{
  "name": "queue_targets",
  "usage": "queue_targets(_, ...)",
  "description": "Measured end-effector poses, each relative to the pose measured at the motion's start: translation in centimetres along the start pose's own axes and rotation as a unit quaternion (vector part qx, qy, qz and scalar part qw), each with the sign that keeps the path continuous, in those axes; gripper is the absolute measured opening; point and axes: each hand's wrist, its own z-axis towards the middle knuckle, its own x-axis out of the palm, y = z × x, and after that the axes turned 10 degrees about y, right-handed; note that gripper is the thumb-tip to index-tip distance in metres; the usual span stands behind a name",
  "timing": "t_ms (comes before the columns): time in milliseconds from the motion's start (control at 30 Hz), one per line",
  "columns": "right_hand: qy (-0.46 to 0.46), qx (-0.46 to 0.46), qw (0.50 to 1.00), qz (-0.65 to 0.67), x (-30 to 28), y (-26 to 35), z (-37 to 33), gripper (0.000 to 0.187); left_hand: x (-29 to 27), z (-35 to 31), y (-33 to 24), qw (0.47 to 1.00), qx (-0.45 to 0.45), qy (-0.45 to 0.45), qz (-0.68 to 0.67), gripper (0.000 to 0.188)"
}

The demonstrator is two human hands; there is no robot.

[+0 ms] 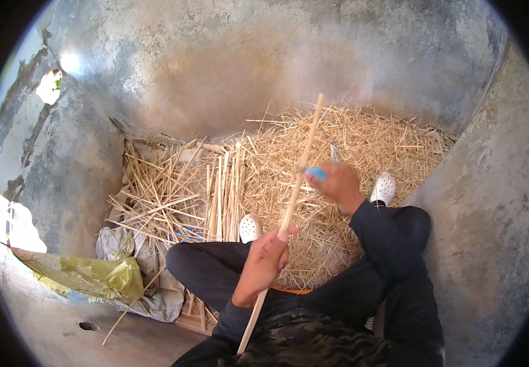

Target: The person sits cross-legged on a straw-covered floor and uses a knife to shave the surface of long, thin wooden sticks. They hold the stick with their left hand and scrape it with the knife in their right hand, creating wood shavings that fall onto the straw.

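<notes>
A long pale strip of split bamboo or wood [301, 150] slants up and away from my lap. My left hand [263, 264] is wrapped round its lower part, with the thumb lying along it. My right hand [337, 183] is closed on a small tool [316, 173] with a blue part that meets the strip's upper half. A silvery piece [335, 153] sticks up beyond the right fingers; whether it belongs to the same tool I cannot tell. The cutting edge, if any, is hidden or blurred.
A heap of pale shavings [362, 140] covers the floor between my white clogs [383, 188] and the wall [264, 61]. Loose strips [160, 189] lie at the left, beside upright-lying split pieces [226, 189]. A yellow-green sack [102, 276] and grey sacking [160, 293] sit nearer.
</notes>
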Motion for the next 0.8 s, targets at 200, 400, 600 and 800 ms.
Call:
queue_targets(200, 0.038, -0.012, 0.999, 0.01, -0.3, -1.1, -1.2, 0.069, 0.6, -1.1, 0.3, 0.999, -0.037, 0.009, -0.023, 0.032)
queue_targets(400, 0.032, -0.056, 0.997, 0.03, -1.0, 0.6, -0.6, 0.067, -0.3, -0.8, 0.8, 1.0, 0.011, -0.001, 0.028, 0.034)
queue_targets(600, -0.034, -0.051, 0.998, -0.003, 0.4, -2.3, 2.2, 0.068, 0.0, -1.2, 0.5, 1.0, 0.007, 0.007, 0.013, 0.035)
queue_targets(800, -0.048, -0.01, 0.998, -0.045, 0.7, -7.1, 5.4, 0.074, 0.4, -1.1, 0.4, 1.0, -0.008, 0.011, 0.018, 0.034)
